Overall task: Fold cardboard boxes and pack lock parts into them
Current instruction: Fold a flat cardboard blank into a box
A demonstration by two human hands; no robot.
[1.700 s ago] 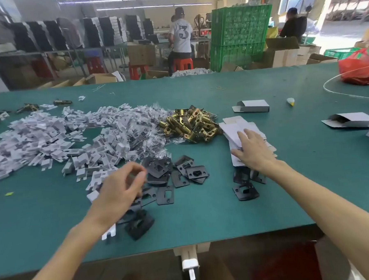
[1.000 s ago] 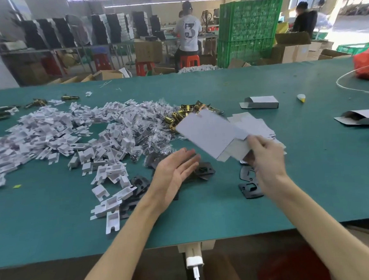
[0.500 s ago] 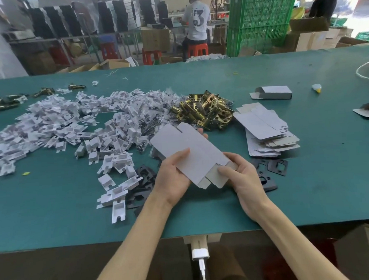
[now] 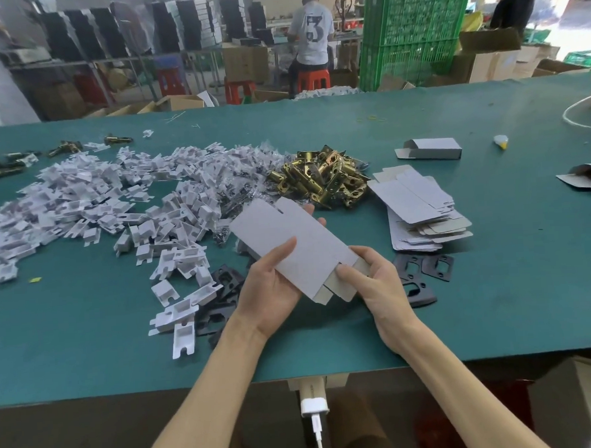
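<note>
Hands gripping flat box blank (image 4: 290,244), left hand (image 4: 273,286) underneath, right hand (image 4: 376,281) pinching flap

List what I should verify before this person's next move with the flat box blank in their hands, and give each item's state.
1. Both hands hold the box blank: ok. The left hand grips its side and the right hand pinches the near end.
2. Blank opened into a sleeve: not ok. It is flat.
3. Near-end flaps free: ok. They stick out unfolded.
4. Lock parts close by: ok. The brass latches lie beyond the blank and the black plates lie beside the right hand.
5. Only one blank in hand: cannot tell.
</note>
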